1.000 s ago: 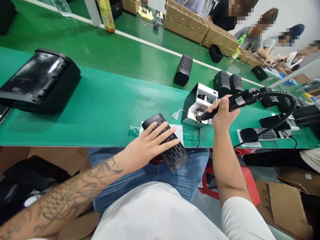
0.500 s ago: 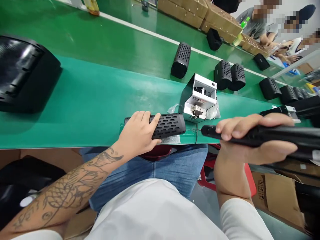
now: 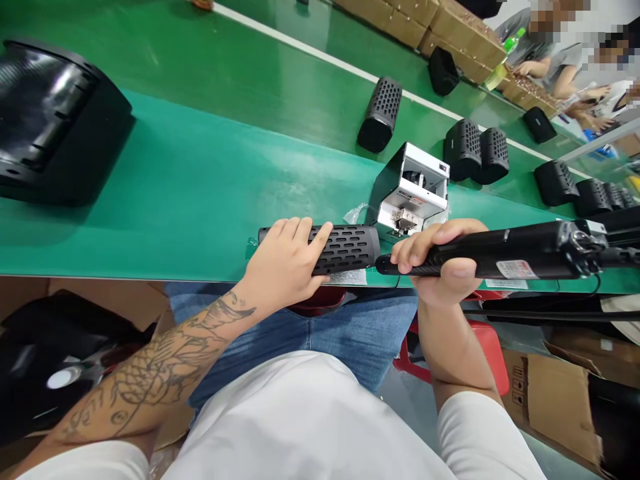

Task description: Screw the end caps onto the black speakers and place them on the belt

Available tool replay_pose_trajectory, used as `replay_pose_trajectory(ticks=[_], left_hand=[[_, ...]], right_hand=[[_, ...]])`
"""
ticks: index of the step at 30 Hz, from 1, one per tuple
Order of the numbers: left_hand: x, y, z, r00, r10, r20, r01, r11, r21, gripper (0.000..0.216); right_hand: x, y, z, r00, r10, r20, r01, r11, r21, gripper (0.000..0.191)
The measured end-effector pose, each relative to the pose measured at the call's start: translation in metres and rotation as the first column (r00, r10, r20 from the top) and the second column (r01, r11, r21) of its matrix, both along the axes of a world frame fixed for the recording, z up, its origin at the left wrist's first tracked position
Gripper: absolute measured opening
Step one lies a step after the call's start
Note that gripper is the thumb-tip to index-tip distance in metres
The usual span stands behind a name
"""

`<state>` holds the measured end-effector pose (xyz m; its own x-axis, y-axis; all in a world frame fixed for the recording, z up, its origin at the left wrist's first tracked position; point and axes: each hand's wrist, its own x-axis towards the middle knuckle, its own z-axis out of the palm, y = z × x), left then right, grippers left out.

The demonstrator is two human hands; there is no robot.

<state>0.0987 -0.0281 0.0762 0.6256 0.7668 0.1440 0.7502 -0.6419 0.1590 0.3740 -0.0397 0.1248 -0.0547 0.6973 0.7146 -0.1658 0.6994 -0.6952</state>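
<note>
My left hand [image 3: 285, 263] grips a black slotted housing [image 3: 350, 250] that lies on its side near the front edge of the green mat. My fingers wrap over its top and the thumb lies along the near side. In my right hand [image 3: 440, 260] is a black electric screwdriver [image 3: 500, 252], held level with its nose pointing left. The nose meets or overlaps the right end of the housing; whether the bit touches is hidden. Just behind stands a black-and-white screw feeder [image 3: 413, 193]. Bubble wrap [image 3: 350, 277] shows below the housing.
A large black casing [image 3: 60, 127] sits at the left. More black slotted housings [image 3: 381, 115] stand on the green bench beyond the feeder. Cardboard boxes [image 3: 395, 20] line the far side, where other people work. A red stool [image 3: 487, 353] is at the lower right.
My right hand has brought the electric screwdriver left, from a short gap away to the right end of the housing. My left hand keeps its grip on the housing. The view has shifted slightly.
</note>
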Motion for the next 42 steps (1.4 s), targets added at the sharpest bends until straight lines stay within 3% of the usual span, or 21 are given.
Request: replay_pose_trajectory(ticks=[9,18,25,33,42], left_hand=[[0.001,0.001,0.003,1.000,-0.012,-0.014,0.011,1.000,-0.021,0.098],[0.001,0.002,-0.001,1.000,-0.011,0.014,0.012,1.000,-0.007,0.100],[0.001,0.003,-0.001,0.999,-0.010,0.033,0.010,1.000,-0.013,0.100],[0.001,0.004,0.002,1.000,-0.029,-0.005,0.029,1.000,0.008,0.100],[0.003,0.003,0.009,0.998,-0.031,-0.047,0.030,0.999,-0.023,0.102]], right_hand=[[-0.002,0.001,0.002,1.000,0.027,0.006,-0.027,1.000,-0.010,0.021],[-0.021,0.003,0.004,0.996,-0.083,-0.042,0.078,0.991,-0.105,0.031],[-0.019,-0.001,0.012,1.000,0.031,-0.004,-0.031,0.983,-0.181,0.037],[-0.016,-0.002,0.008,1.000,-0.009,0.015,0.012,0.972,-0.235,0.042],[-0.017,0.003,0.006,0.998,0.064,0.019,-0.058,0.966,-0.250,0.047]])
